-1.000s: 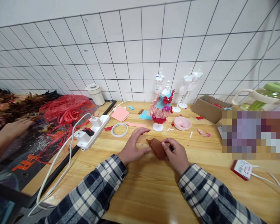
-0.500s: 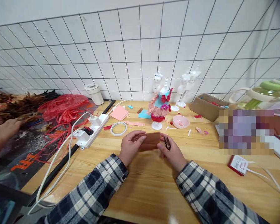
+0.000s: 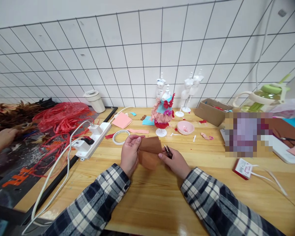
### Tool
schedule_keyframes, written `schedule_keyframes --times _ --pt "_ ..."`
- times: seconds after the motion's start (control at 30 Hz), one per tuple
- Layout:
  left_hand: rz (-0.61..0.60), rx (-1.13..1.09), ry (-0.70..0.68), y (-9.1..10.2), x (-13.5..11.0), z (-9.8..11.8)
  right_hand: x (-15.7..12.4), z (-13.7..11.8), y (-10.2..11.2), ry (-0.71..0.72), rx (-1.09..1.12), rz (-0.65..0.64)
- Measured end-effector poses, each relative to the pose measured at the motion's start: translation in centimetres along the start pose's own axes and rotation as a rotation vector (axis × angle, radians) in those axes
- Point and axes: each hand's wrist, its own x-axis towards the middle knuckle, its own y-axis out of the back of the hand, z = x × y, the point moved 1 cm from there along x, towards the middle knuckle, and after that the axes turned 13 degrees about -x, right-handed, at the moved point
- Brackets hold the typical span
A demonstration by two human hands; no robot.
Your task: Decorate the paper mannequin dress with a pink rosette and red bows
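Over the middle of the table, my left hand (image 3: 129, 156) grips a folded brown sheet (image 3: 150, 146) by its left side, thumb on top. The sheet looks like thin crepe paper, and a rounded lower flap hangs open below its upper fold. My right hand (image 3: 178, 164) is closed around small dark thread snips (image 3: 168, 151), whose tips point up. Its thumb and fingertips also touch the right edge of the sheet. Beyond my hands stands a small white dress form (image 3: 161, 132) in a blue, pink and red ruffled dress.
A tape roll (image 3: 121, 137), pink sheets (image 3: 122, 120) and a pink bowl (image 3: 186, 127) lie behind my hands. Left are a power strip (image 3: 93, 141) with cables and another person's hand (image 3: 5, 139). A cardboard box (image 3: 211, 113) and red-and-white box (image 3: 243, 168) are at right.
The brown sheet has opened, its lower flap now dropping below the upper fold. My view has shifted slightly right. The snips stay in my right hand.
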Motion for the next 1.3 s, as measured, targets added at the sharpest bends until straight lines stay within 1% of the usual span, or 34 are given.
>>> schedule_keyframes --times 0.03,0.1,0.17,0.23,0.37,0.4,0.47,0.53,0.57,0.63,0.7,0.77,0.87,0.93,1.0,1.03,1.07,1.13,1.17,1.2,1.23,1.27,1.3 --pt "0.001 -0.025 0.011 -0.1 -0.1 0.0 0.0 0.0 0.1 -0.008 0.002 -0.042" --pt "-0.042 -0.039 0.050 -0.5 -0.5 -0.2 0.1 0.0 0.2 0.005 0.040 -0.125" --pt "-0.105 -0.024 0.093 -0.7 -0.9 -0.5 0.2 0.1 0.3 -0.002 0.107 -0.144" --pt "-0.134 0.012 0.093 -0.6 -0.9 -0.6 0.4 0.3 0.2 -0.031 0.133 -0.105" --pt "-0.114 0.127 -0.054 0.2 0.1 -0.2 0.6 0.8 0.0 -0.077 0.074 0.049" --pt "-0.114 0.169 -0.077 0.4 0.4 -0.1 0.6 0.8 0.0 -0.080 0.070 0.071" --pt "-0.130 0.256 -0.047 0.6 0.7 -0.1 0.5 0.6 0.1 -0.054 0.074 0.072" --pt "-0.139 0.310 0.038 0.6 0.8 -0.4 0.1 0.1 0.2 0.029 0.100 0.042" --pt "-0.125 0.306 0.070 0.6 0.7 -0.6 0.0 -0.1 0.3 0.075 0.126 0.022" --pt "-0.049 0.240 0.084 0.6 0.5 -1.0 -0.4 -0.6 0.4 0.132 0.213 -0.030" --pt "0.048 0.133 0.060 0.7 0.4 -1.1 -0.6 -0.9 0.4 0.111 0.316 -0.086" --pt "0.112 0.055 0.038 0.8 0.4 -1.1 -0.6 -1.0 0.3 0.069 0.369 -0.110" --pt "0.121 0.046 0.045 1.1 0.6 -1.0 -0.4 -0.6 0.1 0.029 0.279 -0.047" --pt "0.086 0.132 0.031 1.3 0.7 -0.9 -0.1 -0.2 0.0 -0.003 0.206 0.012" --pt "0.010 0.316 -0.031 1.4 0.8 -0.5 0.0 0.1 0.1 -0.020 0.182 0.031" --pt "-0.037 0.425 -0.088 1.4 0.9 -0.2 0.0 0.2 0.1 -0.010 0.184 0.018" --pt "-0.093 0.525 -0.159 1.4 0.9 0.3 -0.1 0.1 0.2 0.012 0.186 -0.011" --pt "-0.250 0.663 -0.311 1.3 0.9 1.4 -0.4 -0.2 0.3 0.077 0.179 -0.116" --pt "-0.375 0.691 -0.361 1.2 0.9 2.1 -0.5 -0.4 0.4 0.117 0.172 -0.181" --pt "-0.538 0.722 -0.373 1.0 0.8 2.6 -0.7 -0.6 0.4 0.159 0.158 -0.243" --pt "-0.706 0.763 -0.353 0.9 0.7 3.1 -0.9 -0.8 0.5 0.197 0.130 -0.300" --pt "-0.844 0.814 -0.309 0.7 0.6 3.4 -1.0 -0.9 0.5 0.229 0.091 -0.343" --pt "-0.948 0.859 -0.266 0.6 0.5 3.7 -1.2 -1.0 0.6 0.257 0.040 -0.372"
